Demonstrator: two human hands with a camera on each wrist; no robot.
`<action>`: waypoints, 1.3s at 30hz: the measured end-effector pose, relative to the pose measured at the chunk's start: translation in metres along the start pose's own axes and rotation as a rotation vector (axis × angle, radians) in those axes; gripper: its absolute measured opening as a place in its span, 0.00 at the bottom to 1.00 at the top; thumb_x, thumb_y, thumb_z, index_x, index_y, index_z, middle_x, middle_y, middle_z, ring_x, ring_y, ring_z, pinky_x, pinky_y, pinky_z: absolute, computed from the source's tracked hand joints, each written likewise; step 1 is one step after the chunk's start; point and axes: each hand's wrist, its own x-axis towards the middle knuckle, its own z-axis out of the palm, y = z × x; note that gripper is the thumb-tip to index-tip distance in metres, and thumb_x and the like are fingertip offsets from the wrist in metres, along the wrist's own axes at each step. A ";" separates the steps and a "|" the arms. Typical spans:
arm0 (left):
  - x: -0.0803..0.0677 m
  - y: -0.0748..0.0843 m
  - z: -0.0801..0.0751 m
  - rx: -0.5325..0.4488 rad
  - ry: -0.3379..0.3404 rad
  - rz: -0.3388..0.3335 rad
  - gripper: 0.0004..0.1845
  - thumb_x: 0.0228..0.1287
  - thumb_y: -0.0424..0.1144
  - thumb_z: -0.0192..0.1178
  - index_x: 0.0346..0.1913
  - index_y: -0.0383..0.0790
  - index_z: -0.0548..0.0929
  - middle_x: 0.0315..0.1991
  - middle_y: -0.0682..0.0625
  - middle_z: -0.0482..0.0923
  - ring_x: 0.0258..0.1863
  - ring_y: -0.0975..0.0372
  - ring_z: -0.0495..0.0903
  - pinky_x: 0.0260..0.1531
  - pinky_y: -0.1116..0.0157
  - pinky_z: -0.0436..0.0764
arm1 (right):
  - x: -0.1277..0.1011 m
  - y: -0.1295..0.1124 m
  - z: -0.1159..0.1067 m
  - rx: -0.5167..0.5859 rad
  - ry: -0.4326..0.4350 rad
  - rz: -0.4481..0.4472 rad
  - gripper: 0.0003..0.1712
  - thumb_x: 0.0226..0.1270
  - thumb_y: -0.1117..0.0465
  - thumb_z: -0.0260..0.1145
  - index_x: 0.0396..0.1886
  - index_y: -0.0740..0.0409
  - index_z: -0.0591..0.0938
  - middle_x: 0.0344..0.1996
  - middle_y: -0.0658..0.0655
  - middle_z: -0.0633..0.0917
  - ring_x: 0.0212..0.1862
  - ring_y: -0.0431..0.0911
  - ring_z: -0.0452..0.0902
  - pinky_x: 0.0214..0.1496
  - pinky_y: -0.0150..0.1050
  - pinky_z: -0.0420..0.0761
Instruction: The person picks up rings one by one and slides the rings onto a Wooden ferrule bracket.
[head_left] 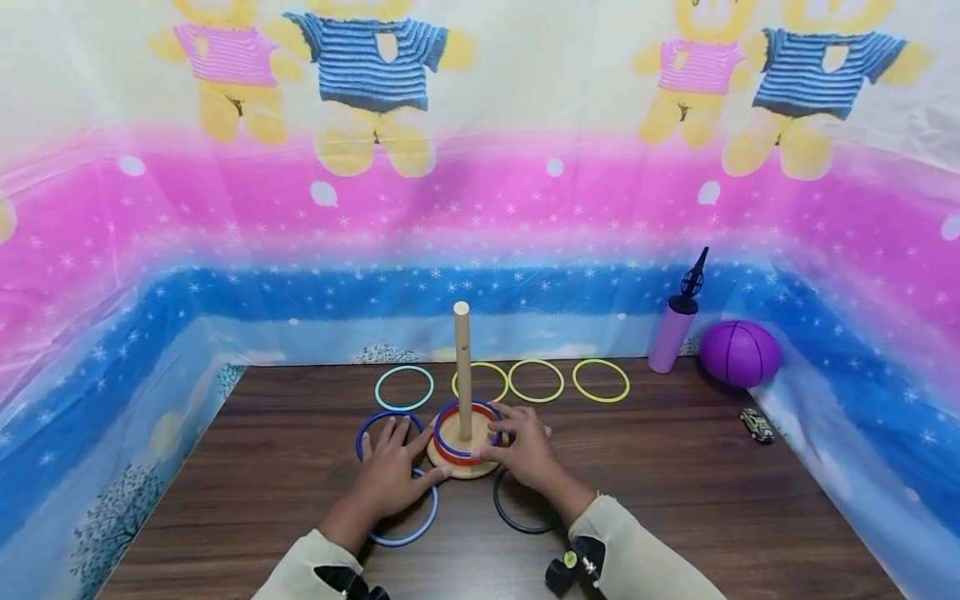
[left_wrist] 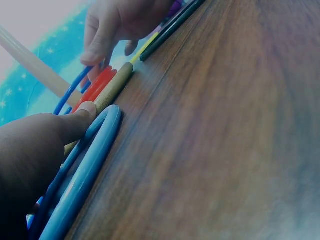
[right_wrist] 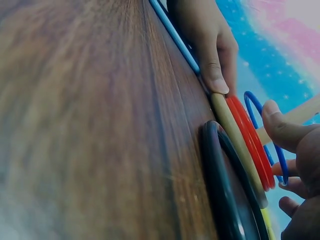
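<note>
A wooden peg stand [head_left: 462,358] with a round base [head_left: 467,472] sits mid-table. A red ring [head_left: 450,457] lies on the base, and a blue ring [head_left: 438,435] sits tilted above it around the peg. My right hand [head_left: 510,437] pinches the blue ring [right_wrist: 280,167] at its right side between thumb and fingers. My left hand [head_left: 396,457] rests flat on the table, its thumb [left_wrist: 82,112] touching the base's left edge. Under it lie a dark blue ring [head_left: 366,432] and a light blue ring [left_wrist: 85,175]. A black ring [right_wrist: 220,175] lies under my right wrist.
Behind the stand lie a cyan ring [head_left: 404,387] and three yellow-green rings [head_left: 601,380] in a row. At the back right stand a purple pump bottle [head_left: 672,333] and a purple ball [head_left: 740,353], with a toy car [head_left: 756,425] nearer. Plastic sheeting walls the table.
</note>
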 end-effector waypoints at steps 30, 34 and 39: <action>0.001 -0.002 -0.001 -0.005 0.001 0.003 0.45 0.71 0.73 0.63 0.84 0.54 0.72 0.86 0.30 0.59 0.87 0.31 0.53 0.76 0.18 0.46 | 0.002 0.004 0.003 -0.008 -0.021 -0.045 0.38 0.53 0.54 0.91 0.63 0.61 0.88 0.75 0.68 0.78 0.75 0.68 0.74 0.66 0.79 0.66; 0.001 -0.002 -0.001 -0.007 -0.002 0.003 0.45 0.72 0.73 0.63 0.84 0.53 0.71 0.86 0.30 0.59 0.87 0.31 0.53 0.76 0.18 0.46 | 0.002 0.006 0.000 0.031 -0.008 -0.025 0.39 0.53 0.54 0.91 0.64 0.61 0.88 0.75 0.69 0.77 0.76 0.70 0.72 0.69 0.81 0.63; 0.001 -0.001 0.000 -0.008 -0.007 0.002 0.45 0.72 0.73 0.62 0.84 0.54 0.71 0.86 0.31 0.58 0.87 0.32 0.53 0.76 0.18 0.46 | 0.002 0.012 -0.008 0.068 -0.010 0.001 0.38 0.55 0.54 0.90 0.65 0.61 0.87 0.76 0.70 0.76 0.78 0.71 0.69 0.76 0.78 0.64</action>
